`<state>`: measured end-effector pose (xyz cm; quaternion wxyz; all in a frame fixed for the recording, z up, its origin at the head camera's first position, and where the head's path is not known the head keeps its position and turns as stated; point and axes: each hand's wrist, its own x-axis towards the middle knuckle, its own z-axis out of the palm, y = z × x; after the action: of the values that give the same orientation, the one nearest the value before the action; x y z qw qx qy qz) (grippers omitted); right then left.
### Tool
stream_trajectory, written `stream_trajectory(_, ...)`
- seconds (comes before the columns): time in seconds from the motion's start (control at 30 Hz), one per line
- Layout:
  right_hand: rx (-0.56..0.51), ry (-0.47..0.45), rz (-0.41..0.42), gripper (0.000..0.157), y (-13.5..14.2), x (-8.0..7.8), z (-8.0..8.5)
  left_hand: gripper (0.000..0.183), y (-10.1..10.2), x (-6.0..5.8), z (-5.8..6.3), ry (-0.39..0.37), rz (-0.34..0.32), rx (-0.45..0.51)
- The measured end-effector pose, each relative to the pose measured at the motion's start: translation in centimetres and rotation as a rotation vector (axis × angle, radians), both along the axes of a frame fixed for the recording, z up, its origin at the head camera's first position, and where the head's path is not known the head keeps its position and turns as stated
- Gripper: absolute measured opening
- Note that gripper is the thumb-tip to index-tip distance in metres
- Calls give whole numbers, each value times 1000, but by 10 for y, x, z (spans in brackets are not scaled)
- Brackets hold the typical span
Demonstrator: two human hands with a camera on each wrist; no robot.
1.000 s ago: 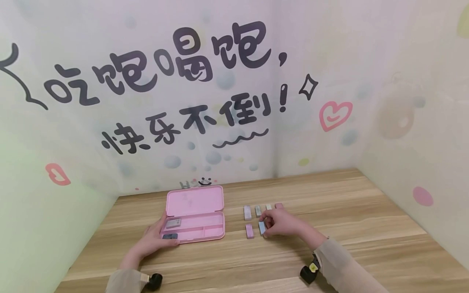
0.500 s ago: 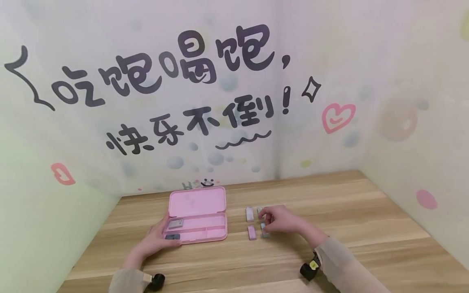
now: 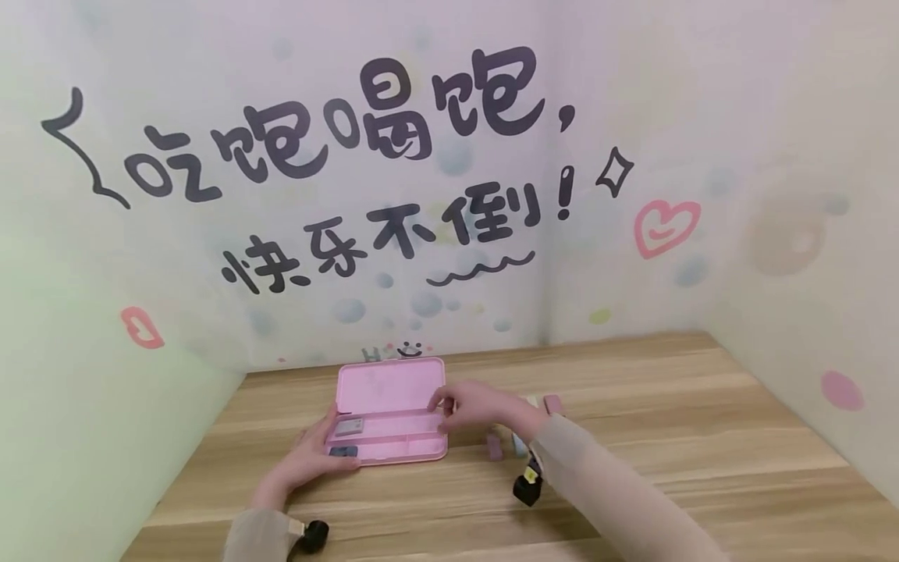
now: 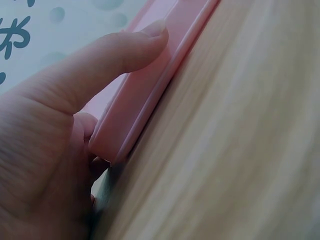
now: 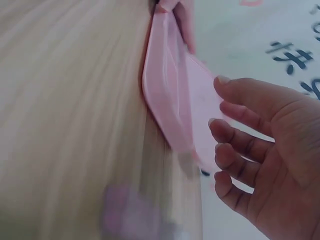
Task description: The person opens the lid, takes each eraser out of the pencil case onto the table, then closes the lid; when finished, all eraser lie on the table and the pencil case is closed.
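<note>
"Sleeves come nearest, pale, left and right, each with a small black camera at the wrist."

"And the left hand?"

"Its grip pinches the near left corner of the pink case, thumb on the near wall, fingers at the left end. The case lies open on the desk. A dark block sits in the near compartment, a grey block in the far one, both toward the left."

"The right hand?"

"Over the right end of the case, grip spread, thumb apart from loosely bent fingers. Whether the fingertips touch the case, I can't tell."

"What's to the right?"

"Small blocks, partly hidden by the right arm: a mauve block and a light blue block nearer, a rose block farther."

"And beyond?"

"The lid, opened back on the case's far side, then the far wall with big black characters."
</note>
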<state>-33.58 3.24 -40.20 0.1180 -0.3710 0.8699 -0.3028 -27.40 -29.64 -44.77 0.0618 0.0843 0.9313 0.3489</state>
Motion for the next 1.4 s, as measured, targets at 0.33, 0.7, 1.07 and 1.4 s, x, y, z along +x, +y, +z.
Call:
stream_trajectory(0.33, 121, 51, 157, 38, -61, -12, 10, 122, 1, -7, -4, -4, 3, 13)
stream_trajectory(0.7, 168, 62, 234, 39, -112, -9, 9, 121, -3, -5, -5, 5, -6, 7)
stream_trajectory(1.07, 212, 66, 252, 45, -142, 0, 1, 118, -2, -6, -6, 49, -50, 38)
stream_trajectory(1.4, 281, 131, 291, 53, -156, -1, -2, 117, -5, -6, -4, 87, -77, 38)
